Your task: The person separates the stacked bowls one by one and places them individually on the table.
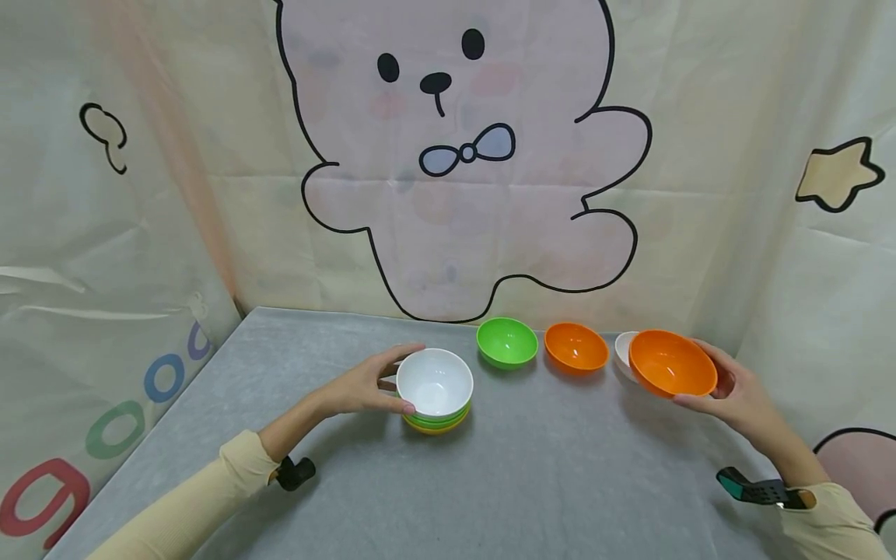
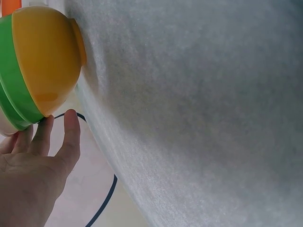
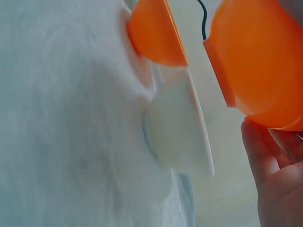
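Observation:
On the left of the grey table my left hand (image 1: 367,383) holds a stack of bowls by its side, the thumb at the front and the fingers behind. A white bowl (image 1: 434,381) tops this stack; green bowls (image 2: 19,90) sit under it and a yellow bowl (image 2: 49,56) is lowest. At the right my right hand (image 1: 738,393) grips an orange bowl (image 1: 672,363) by its right side. That bowl is raised off the table, as the right wrist view shows, and partly covers a white bowl (image 3: 177,125) standing behind it.
A green bowl (image 1: 507,342) and another orange bowl (image 1: 576,348) stand in a row with the white one along the table's back edge. Behind the grey cloth-covered table (image 1: 532,482) hangs a printed curtain (image 1: 700,155), with more curtain at both sides.

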Demonstrator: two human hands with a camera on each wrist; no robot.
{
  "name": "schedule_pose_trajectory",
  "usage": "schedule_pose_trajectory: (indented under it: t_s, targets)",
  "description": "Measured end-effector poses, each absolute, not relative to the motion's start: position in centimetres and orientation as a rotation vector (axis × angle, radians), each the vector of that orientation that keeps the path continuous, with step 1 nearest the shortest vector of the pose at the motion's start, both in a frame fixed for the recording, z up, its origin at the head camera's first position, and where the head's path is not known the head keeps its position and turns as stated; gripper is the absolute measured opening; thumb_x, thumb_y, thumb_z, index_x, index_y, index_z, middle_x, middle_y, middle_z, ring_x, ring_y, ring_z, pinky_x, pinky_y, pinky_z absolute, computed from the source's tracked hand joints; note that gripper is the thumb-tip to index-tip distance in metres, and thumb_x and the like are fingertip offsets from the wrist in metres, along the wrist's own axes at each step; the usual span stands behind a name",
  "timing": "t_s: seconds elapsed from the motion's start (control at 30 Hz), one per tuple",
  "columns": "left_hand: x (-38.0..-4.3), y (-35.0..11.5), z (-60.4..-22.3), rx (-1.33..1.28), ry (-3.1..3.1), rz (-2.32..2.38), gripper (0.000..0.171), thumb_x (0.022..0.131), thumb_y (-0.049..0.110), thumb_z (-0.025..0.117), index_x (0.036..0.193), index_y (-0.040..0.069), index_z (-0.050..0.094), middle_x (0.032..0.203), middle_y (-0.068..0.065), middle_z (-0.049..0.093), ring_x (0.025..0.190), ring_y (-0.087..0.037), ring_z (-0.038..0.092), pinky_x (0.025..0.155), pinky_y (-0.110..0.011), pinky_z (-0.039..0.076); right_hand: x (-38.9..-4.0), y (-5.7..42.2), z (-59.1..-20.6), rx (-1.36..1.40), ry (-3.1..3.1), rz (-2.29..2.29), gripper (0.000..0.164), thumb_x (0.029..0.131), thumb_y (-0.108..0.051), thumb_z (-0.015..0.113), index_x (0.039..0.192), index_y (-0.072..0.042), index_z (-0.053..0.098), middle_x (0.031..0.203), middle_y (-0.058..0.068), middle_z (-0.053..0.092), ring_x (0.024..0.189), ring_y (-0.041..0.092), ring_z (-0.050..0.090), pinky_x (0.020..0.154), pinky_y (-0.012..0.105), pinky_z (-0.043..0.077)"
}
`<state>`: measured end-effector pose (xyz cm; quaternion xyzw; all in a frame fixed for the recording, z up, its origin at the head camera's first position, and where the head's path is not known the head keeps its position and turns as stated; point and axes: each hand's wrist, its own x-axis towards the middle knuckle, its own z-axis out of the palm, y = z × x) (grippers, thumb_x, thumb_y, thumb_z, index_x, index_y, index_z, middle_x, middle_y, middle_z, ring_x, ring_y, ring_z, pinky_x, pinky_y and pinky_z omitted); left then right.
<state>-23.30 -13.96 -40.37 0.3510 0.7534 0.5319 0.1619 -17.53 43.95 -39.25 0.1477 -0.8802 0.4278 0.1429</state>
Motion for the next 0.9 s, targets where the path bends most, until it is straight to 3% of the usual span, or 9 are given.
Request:
schedule_pose_trajectory:
  t_s: [0.5,0.67,0.9]
  targets:
    - [-23.4,-13.9,-40.4,1.008,2.138,1.525,0.093,0.084,0.016,0.086,0.159,0.014,0.032,0.152,-0.005,0.043,0.135,-0.03,0.047,0.1,-0.051,0.047,-16.9,48.4,-39.2,0.233,-2.591,1.214,0.078,0.091,-0.003,0.076,0.157,-0.006,0.035,0.125,-0.022,0.048,0.101,-0.006,0.05,0.075,0.009,0.049]
    - [-23.4,-13.9,-40.3,1.011,2.138,1.526,0.093,0.083,0.016,0.086,0.159,0.014,0.032,0.152,-0.005,0.043,0.135,-0.03,0.047,0.1,-0.051,0.047,-17.1,49.8,-39.0,0.159,-2.552,1.251,0.077,0.094,-0.002,0.073,0.159,-0.007,0.033,0.126,-0.021,0.048,0.102,-0.006,0.049,0.075,0.008,0.049]
    - [-23.4,-13.9,-40.3,1.005,2.141,1.526,0.094,0.083,0.014,0.087,0.159,0.014,0.032,0.152,-0.004,0.044,0.135,-0.029,0.047,0.1,-0.049,0.048,-17.5,51.2,-39.8,-0.008,-2.524,1.24,0.083,0.092,-0.013,0.079,0.16,-0.008,0.031,0.125,-0.012,0.047,0.1,-0.002,0.048,0.074,0.006,0.047]
